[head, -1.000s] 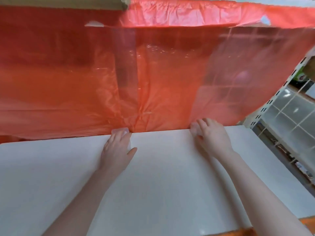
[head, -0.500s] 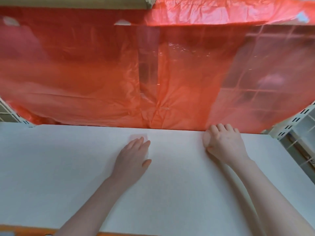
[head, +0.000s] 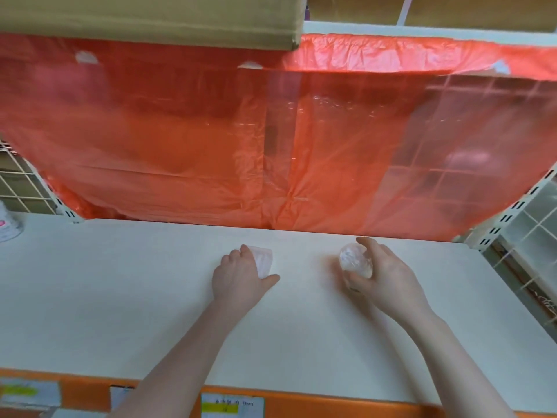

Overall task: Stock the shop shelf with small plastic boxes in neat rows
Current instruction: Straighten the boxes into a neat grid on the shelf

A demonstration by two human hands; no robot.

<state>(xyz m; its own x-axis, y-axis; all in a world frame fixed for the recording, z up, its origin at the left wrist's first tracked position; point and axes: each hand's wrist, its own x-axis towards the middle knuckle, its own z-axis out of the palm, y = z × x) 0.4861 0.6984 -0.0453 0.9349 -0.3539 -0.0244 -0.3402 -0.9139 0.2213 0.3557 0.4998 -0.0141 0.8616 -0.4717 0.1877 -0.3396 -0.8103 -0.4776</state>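
Two small clear plastic boxes are over the white shelf board, a little in front of its back edge. My left hand grips one clear box between fingers and thumb, low on the board. My right hand holds the other clear box, turned so its round face shows; fingers curl over its top and the thumb sits under it. The two boxes are about a hand's width apart.
A translucent red plastic sheet hangs across the back of the shelf. A cardboard box sits on the shelf above. A white container stands at the far left. Price labels line the orange front strip. Wire racks flank both sides.
Both hands have drawn back from the red sheet toward me, each bringing its clear box along. The right hand has turned its box so the face shows. The view has pulled back.
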